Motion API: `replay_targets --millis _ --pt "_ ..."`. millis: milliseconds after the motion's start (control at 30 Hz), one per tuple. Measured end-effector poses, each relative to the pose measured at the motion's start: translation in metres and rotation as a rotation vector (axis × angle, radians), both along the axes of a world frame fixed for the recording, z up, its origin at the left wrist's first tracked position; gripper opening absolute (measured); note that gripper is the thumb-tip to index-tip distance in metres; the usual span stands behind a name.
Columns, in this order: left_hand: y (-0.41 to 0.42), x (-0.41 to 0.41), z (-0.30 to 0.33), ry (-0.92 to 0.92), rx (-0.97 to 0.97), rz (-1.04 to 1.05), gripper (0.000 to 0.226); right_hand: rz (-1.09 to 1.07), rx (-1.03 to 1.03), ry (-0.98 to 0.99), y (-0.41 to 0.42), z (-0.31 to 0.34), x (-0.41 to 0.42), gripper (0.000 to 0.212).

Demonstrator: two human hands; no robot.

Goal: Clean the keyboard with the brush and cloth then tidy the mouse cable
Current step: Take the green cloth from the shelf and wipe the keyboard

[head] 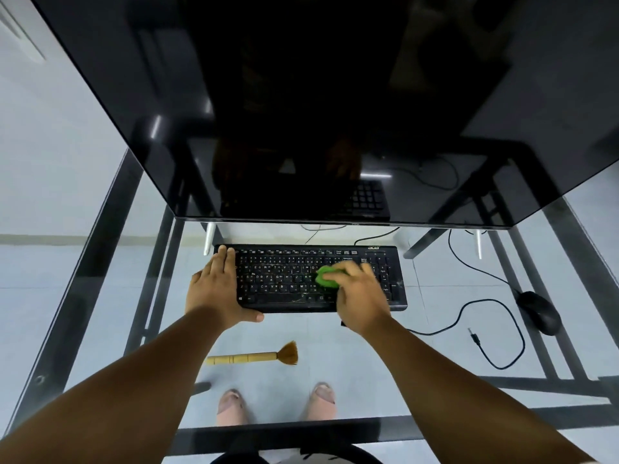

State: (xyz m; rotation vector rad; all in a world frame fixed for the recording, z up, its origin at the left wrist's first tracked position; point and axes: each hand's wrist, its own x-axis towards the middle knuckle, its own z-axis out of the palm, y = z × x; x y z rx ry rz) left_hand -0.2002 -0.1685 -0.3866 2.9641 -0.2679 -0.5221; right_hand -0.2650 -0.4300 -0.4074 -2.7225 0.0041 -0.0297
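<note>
Left hand (217, 289) flat, bracing keyboard (288, 279) edge; right hand (360, 294) bunches green cloth (324, 276) on keys. Brush (254, 356) near front, mouse (539, 312) with looped cable (495, 333) right, monitor (318, 112) looming overhead.

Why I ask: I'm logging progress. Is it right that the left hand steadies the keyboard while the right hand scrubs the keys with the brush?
Not quite: in the head view the right hand wipes with the green cloth. The brush lies untouched on the desk. The left hand does steady the keyboard.

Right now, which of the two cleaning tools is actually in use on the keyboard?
The green cloth: the right hand holds it against the keyboard keys. The wooden brush lies untouched on the glass desk, nearer the person, while the left hand steadies the keyboard's end.
</note>
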Motion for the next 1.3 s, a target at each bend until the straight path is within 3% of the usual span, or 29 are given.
replay_targets --millis 100,300,533,767,933,1100,1300 --pt "0.005 0.001 -0.001 0.030 -0.020 -0.018 0.147 -0.110 0.013 -0.028 0.013 0.003 0.009 0.053" --pt "0.008 0.001 -0.002 0.050 -0.078 -0.023 0.147 0.139 0.003 0.076 0.054 0.008 0.023 0.056" --pt "0.029 0.003 -0.004 0.028 -0.065 -0.055 0.141 -0.047 0.004 -0.026 0.035 -0.002 0.009 0.046" --pt "0.036 0.006 -0.004 0.032 -0.033 -0.094 0.135 0.145 0.011 0.063 0.077 0.003 0.032 0.056" --pt "0.046 0.011 -0.004 0.045 -0.017 -0.142 0.128 -0.061 0.025 0.004 0.079 0.000 0.036 0.055" --pt "0.050 0.013 -0.006 0.040 -0.037 -0.151 0.128 0.174 0.051 0.069 0.105 0.004 0.043 0.052" --pt "0.061 0.015 -0.007 0.029 -0.045 -0.191 0.125 0.222 -0.012 0.110 0.110 0.008 0.048 0.066"
